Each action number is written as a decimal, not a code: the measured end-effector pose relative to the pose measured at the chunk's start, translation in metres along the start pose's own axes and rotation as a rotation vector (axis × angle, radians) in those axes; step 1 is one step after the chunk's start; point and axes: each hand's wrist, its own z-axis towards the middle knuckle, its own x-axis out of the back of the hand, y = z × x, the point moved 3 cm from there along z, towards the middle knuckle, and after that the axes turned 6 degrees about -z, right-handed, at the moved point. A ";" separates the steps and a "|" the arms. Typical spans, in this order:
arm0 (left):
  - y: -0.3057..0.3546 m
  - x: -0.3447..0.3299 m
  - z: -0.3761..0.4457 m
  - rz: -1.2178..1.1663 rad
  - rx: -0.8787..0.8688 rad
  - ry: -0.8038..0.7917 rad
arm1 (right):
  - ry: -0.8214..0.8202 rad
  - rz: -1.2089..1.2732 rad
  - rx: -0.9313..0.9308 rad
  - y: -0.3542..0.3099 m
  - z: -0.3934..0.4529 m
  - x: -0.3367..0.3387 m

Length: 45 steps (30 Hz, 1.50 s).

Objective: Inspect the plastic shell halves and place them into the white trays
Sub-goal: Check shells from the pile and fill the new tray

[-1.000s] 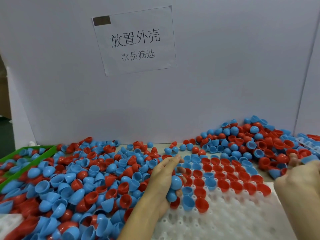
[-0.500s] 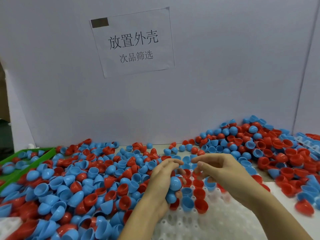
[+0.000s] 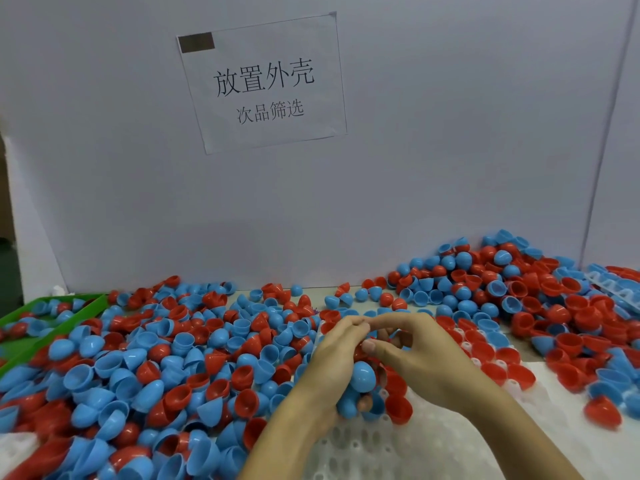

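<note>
White tray (image 3: 398, 455) holds red shells (image 3: 519, 374); left hand (image 3: 337, 358) grips blue shells (image 3: 362, 374), right hand (image 3: 415, 351) pinching.

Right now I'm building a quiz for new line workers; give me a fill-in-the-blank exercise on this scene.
1. The left hand cups several ____ shell halves.
2. The bin at far left is ____.
3. Both hands meet above the ____ tray.
4. The paper sign hangs on the ____.

Missing: blue; green; white; wall
</note>
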 end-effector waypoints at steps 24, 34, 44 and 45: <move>-0.001 0.012 0.005 -0.338 0.112 -0.013 | 0.208 0.405 -0.214 0.020 0.004 0.005; -0.002 0.013 0.007 -0.309 0.081 0.021 | 0.193 0.248 -0.097 0.010 0.003 0.001; 0.000 0.013 0.007 0.029 -0.077 0.034 | 0.183 0.079 -0.004 0.010 0.000 0.023; 0.000 0.011 0.006 0.051 -0.091 -0.004 | 0.126 0.061 0.006 0.010 -0.001 0.025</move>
